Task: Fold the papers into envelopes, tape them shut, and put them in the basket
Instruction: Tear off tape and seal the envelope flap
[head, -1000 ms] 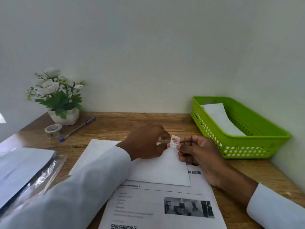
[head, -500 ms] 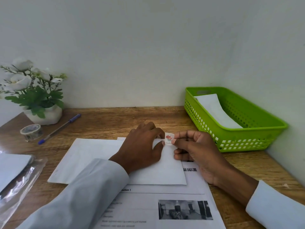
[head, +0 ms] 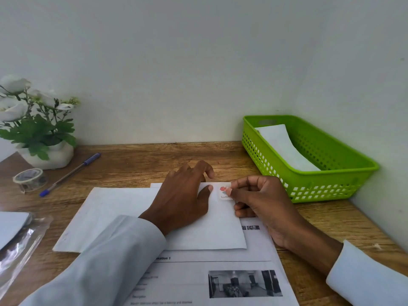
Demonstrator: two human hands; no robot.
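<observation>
A white folded envelope (head: 212, 230) lies on the wooden desk, over a printed sheet (head: 220, 281). My left hand (head: 183, 202) lies flat on the envelope, fingers spread, holding it down. My right hand (head: 260, 199) pinches a small sticker with a red flower (head: 224, 192) against the envelope's upper right corner. A green basket (head: 331, 173) stands at the right by the wall, with one folded white paper (head: 284, 146) inside. A roll of tape (head: 29, 180) sits at the far left.
A blue pen (head: 70, 174) lies beside the tape. A white pot of flowers (head: 37, 129) stands at the back left. A clear plastic sleeve with papers (head: 15, 235) lies at the left edge. The wall is close behind the desk.
The sticker came down from above the desk onto the envelope's corner. My left hand flattened onto the envelope. The view shifted right and lower.
</observation>
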